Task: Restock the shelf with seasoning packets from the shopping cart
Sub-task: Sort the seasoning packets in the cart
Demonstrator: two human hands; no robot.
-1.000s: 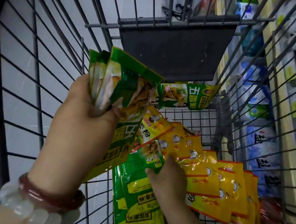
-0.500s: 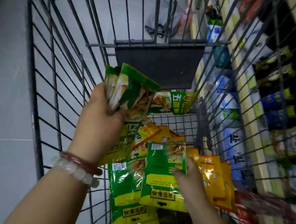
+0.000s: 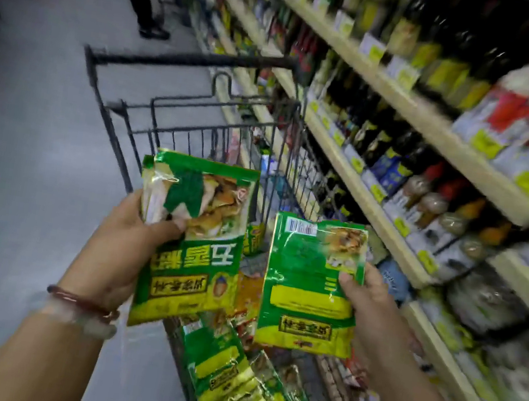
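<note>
**Green packets in both my hands, above the cart**

The shelf (image 3: 419, 114) runs along the right of the shopping cart (image 3: 151, 120), its cream boards stacked with dark bottles (image 3: 380, 139) and red-capped ones, all too blurred for me to read. The cart is a black wire basket that stands close against the shelf, its dark handle bar at the far end from me. Beyond the cart, on the grey floor, another person's dark legs and shoes (image 3: 148, 8) stand in the aisle.

Inside the cart, at the end nearest me, lies a row of green seasoning packets (image 3: 237, 386), overlapping one another. Further in, orange-yellow packets (image 3: 246, 296) show between my two hands.

My left hand (image 3: 117, 246) is raised above the cart's left side and grips a bunch of green packets (image 3: 197, 241), printed faces toward me and upside down; my thumb presses across their front and the other fingers are hidden behind them. How many are in the bunch I cannot tell.

My right hand (image 3: 374, 304) is above the cart's middle and pinches a single green packet (image 3: 308, 287) by its right edge, thumb on the front, other fingers behind. The two lots are near each other but apart.

On my left wrist sit a dark red bracelet (image 3: 84, 303) and a pale bead bracelet (image 3: 78, 320).
</note>
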